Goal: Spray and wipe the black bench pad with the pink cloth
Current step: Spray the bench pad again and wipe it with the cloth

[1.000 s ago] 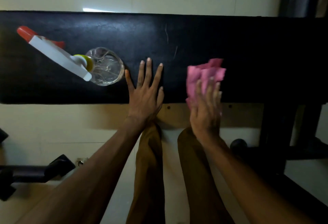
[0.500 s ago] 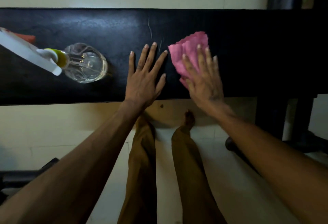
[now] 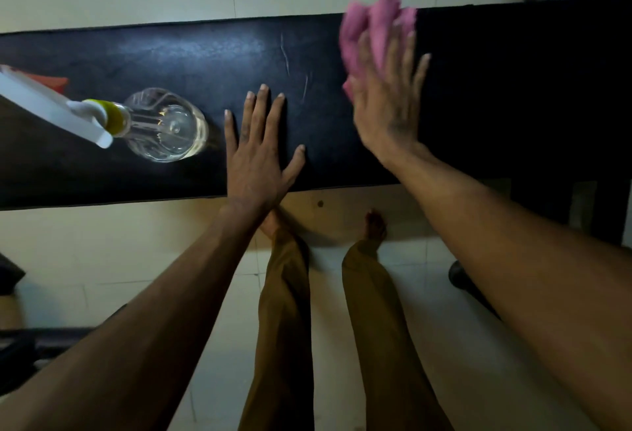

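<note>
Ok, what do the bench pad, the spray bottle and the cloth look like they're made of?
Bench pad: probably black vinyl or leather; soft sheen, thin scuff lines.
Spray bottle: clear, glossy plastic by the look; white trigger head.
Pink cloth: soft fabric, bunched in folds under the right hand; blurred, so weave unclear.

Left hand (image 3: pixel 260 153) lies flat, fingers spread, on the black bench pad (image 3: pixel 171 51). Right hand (image 3: pixel 388 99) presses the pink cloth (image 3: pixel 372 23) against the pad's far edge. A spray bottle (image 3: pixel 160 126) stands beside the left hand.
</note>
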Demonstrator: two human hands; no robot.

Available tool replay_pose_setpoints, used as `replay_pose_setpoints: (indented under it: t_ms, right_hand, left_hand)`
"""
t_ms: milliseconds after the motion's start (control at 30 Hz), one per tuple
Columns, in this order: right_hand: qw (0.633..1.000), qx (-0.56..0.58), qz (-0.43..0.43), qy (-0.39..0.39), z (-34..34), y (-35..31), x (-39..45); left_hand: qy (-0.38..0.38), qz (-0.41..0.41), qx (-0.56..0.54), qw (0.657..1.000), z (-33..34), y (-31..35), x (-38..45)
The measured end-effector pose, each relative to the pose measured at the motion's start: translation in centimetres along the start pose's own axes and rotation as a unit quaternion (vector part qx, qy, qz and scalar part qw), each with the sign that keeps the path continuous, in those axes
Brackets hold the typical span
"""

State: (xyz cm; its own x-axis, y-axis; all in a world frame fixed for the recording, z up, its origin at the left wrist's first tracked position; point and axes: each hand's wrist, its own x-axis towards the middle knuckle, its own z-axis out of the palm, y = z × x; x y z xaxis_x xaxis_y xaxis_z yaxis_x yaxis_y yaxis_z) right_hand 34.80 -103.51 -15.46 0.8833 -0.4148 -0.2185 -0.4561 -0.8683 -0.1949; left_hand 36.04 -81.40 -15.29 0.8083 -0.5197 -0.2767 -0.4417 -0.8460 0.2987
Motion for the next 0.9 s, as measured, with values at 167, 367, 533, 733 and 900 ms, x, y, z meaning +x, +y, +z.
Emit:
replay_pose_setpoints:
  t_ms: [167,367,533,733,900]
  right_hand:
    - [0.985,-0.058,-0.148,-0.071,1.1,1.9,-8.3]
    - [0.988,0.01,-0.14,-0.064,3.1,-0.3,-14.5]
    - [0.965,0.042,-0.244,-0.089,2.3,0.4,-13.6]
    - [0.976,0.203,-0.067,-0.045,-0.7,0.7,-13.0]
    - [0.955,0.297,0.023,-0.004,-2.3,-0.2,-10.3]
  left_hand:
    - [-0.008,-0.004,-0.03,0.999,-0.5,-0.5,-0.9]
    - [-0.019,-0.036,-0.049,0.998,-0.8,0.6,-1.4]
    - [-0.003,-0.054,-0.125,0.991,-2.2,0.9,-1.5]
    - [0.05,-0.075,-0.209,0.974,-3.8,1.8,-2.8]
    - [0.043,-0.049,-0.287,0.956,-3.8,4.4,-4.2]
